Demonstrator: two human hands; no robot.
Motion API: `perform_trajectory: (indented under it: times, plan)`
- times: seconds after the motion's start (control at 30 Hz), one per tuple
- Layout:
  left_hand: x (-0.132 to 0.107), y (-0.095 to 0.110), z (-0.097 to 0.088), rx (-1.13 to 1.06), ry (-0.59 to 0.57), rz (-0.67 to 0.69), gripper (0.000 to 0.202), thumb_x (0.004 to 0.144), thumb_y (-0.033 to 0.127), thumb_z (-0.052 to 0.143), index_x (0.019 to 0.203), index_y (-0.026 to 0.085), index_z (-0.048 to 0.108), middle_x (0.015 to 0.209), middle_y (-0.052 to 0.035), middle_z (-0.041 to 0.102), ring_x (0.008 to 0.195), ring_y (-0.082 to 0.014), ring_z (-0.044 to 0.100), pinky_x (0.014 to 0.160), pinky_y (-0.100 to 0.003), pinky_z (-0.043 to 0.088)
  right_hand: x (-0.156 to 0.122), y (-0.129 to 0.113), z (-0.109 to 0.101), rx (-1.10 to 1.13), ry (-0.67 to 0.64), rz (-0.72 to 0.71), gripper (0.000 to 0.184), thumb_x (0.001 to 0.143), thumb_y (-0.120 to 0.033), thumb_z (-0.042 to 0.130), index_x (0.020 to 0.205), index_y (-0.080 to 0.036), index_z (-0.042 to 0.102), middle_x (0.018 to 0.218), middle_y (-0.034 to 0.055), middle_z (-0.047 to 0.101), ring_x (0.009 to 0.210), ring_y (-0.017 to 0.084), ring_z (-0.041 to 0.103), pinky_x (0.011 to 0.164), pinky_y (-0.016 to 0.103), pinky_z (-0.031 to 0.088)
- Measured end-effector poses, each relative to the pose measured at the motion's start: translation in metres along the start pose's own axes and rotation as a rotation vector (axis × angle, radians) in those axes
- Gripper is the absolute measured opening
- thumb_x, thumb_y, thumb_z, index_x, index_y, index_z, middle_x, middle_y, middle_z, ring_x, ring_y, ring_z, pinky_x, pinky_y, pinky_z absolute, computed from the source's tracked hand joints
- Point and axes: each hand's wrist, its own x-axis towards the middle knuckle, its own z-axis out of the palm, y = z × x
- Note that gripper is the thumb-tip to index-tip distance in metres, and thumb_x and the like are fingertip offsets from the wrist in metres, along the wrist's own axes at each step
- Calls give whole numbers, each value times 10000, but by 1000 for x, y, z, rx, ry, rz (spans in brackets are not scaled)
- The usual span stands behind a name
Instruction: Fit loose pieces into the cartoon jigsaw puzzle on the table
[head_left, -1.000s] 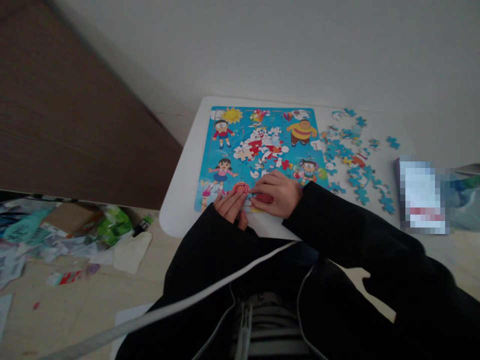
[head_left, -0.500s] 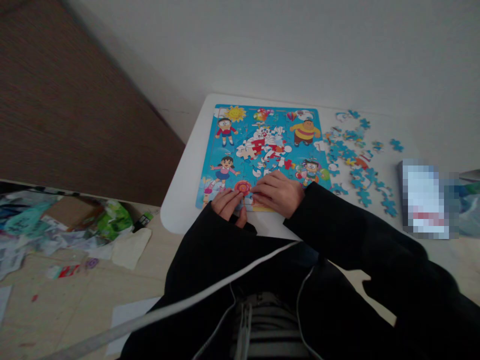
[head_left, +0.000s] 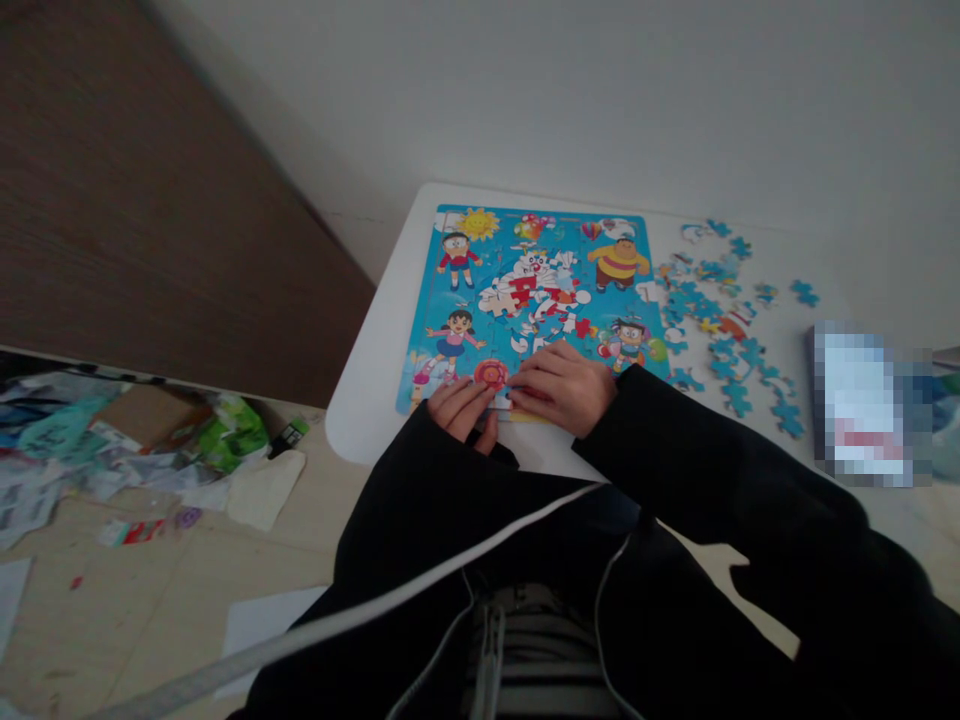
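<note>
A blue cartoon jigsaw puzzle (head_left: 450,330) lies flat in its board on the white table, with characters around the sides and a partly joined red-and-white figure (head_left: 536,290) in the middle. At the near edge, my left hand (head_left: 463,412) is closed over the board's rim, fingers on top and thumb lower down. My right hand (head_left: 564,385) is bent over the same edge, its fingertips pinched on a small puzzle piece, mostly covered by the fingers. Between the two hands shows a red round pattern (head_left: 492,374).
Loose puzzle pieces (head_left: 731,350) are scattered over the right side of the white table (head_left: 367,400). A blurred-out box-like object (head_left: 862,410) stands farther right. A brown panel (head_left: 165,200) rises at left, and litter (head_left: 150,430) covers the floor beneath. A white cord (head_left: 420,580) crosses my lap.
The whole view has shifted slightly, so the table appears a little farther right. Both hands stay at the puzzle's near edge, with only small finger movement.
</note>
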Motion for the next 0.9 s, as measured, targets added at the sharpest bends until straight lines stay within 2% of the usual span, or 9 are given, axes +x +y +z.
perform_trajectory:
  times: [0.17, 0.4, 0.53, 0.73, 0.9]
  plan:
    - [1, -3, 3, -4, 56, 62, 263, 795, 96, 614, 1051, 157, 604, 1027, -51, 662, 1029, -175, 589, 917, -365, 483, 0, -1, -1, -20, 33, -9, 248, 894, -323, 510, 833, -190, 711, 835, 55, 686, 808, 162, 565, 707, 294, 472]
    - [3, -1, 1, 17, -20, 17, 211, 840, 136, 574, 1046, 148, 616, 1052, -58, 659, 1038, -176, 584, 937, -373, 481, 0, -2, -2, -4, 10, 20, 237, 883, -328, 522, 917, -185, 708, 864, 75, 679, 830, 179, 562, 726, 315, 469]
    - [4, 1, 0, 43, -27, 11, 221, 845, 162, 563, 1059, 145, 615, 1057, -53, 657, 1031, -185, 579, 938, -373, 482, 0, -2, -1, -17, 7, 20, 248, 885, -329, 520, 981, -199, 708, 882, 74, 673, 831, 179, 557, 721, 310, 472]
    - [3, 4, 0, 48, -8, 29, 296, 800, 136, 606, 1095, 143, 598, 1079, -50, 644, 1037, -186, 552, 938, -364, 473, -1, -4, -2, -70, 3, 10, 252, 895, -316, 501, 976, -199, 709, 888, 67, 672, 829, 175, 551, 685, 290, 468]
    - [4, 7, -2, 77, -19, 72, 270, 818, 151, 572, 1082, 103, 600, 1060, -79, 647, 1014, -204, 555, 949, -393, 457, 1, -7, 0, -160, -24, -6, 237, 906, -284, 484, 975, -208, 698, 911, 51, 677, 826, 178, 544, 671, 294, 451]
